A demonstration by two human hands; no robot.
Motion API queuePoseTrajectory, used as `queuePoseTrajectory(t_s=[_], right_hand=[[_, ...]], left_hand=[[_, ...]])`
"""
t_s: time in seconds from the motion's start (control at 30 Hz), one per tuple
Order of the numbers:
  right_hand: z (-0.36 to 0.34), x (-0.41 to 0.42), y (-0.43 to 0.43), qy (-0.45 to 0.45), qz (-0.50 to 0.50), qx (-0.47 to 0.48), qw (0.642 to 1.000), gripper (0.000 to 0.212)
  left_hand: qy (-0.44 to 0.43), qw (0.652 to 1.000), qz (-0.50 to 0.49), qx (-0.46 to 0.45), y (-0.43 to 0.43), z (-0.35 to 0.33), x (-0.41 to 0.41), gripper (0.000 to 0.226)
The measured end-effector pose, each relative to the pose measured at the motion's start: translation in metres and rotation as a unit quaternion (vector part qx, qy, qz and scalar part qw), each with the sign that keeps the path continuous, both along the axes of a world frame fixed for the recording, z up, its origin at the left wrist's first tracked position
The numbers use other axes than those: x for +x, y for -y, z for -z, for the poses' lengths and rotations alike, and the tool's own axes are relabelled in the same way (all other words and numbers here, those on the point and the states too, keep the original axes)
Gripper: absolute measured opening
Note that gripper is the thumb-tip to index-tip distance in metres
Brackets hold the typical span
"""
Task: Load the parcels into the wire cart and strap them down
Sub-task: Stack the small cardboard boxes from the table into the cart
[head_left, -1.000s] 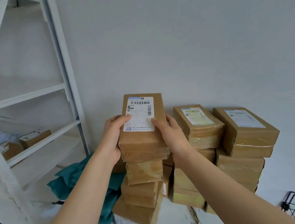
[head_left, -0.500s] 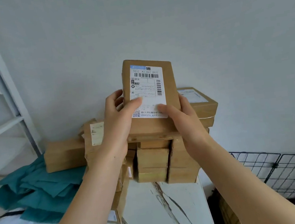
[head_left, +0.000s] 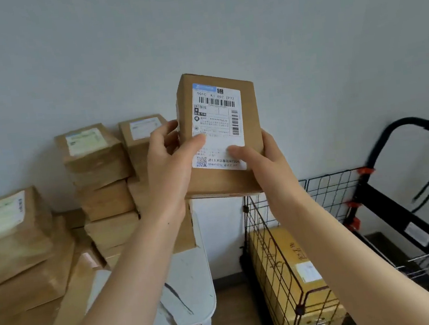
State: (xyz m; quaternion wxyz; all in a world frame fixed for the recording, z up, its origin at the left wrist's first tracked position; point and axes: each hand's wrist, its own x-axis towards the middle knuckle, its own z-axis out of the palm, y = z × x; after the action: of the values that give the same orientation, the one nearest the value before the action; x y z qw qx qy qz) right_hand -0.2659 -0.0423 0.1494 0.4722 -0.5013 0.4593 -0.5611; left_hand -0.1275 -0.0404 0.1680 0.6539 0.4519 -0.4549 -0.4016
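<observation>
Across the top, from 9 through 12 to 3 o'clock, a pale wall [head_left: 300, 30] is filling the view. At 7 o'clock a white table [head_left: 191, 286] is carrying stacks [head_left: 101, 176] of brown parcels, piled back against the wall toward 9 o'clock. At 4 o'clock a wire cart [head_left: 330, 191] is standing just beside the table, its black handle [head_left: 403, 125] rising at 3 o'clock and red clips [head_left: 365, 170] sitting on its frame. A yellow box [head_left: 283, 270] is lying inside the cart. At the centre, one parcel [head_left: 219, 132] is being held up in the air, above the gap between table and cart, its label [head_left: 215, 113] facing the camera. At the parcel's 9 o'clock the left hand [head_left: 166, 168] is gripping its edge, thumb pressing on the label. At its 5 o'clock the right hand [head_left: 265, 164] is clasping the lower corner, thumb also lying on the label.
</observation>
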Motion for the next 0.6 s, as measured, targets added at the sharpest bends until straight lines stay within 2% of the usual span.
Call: queuePoseTrajectory(t_s=[0.3,0.6], right_hand=[[0.037,-0.181,0.018,-0.036,0.069,0.036,0.996,0.057],[0.096,-0.274,0.073,-0.048,0.092,0.118,0.988,0.059]], left_hand=[[0.047,0.996,0.064,0.034,0.035,0.042,-0.178,0.043],[0.163,0.966,0.130,0.154,0.096,0.095,-0.260,0.065]])
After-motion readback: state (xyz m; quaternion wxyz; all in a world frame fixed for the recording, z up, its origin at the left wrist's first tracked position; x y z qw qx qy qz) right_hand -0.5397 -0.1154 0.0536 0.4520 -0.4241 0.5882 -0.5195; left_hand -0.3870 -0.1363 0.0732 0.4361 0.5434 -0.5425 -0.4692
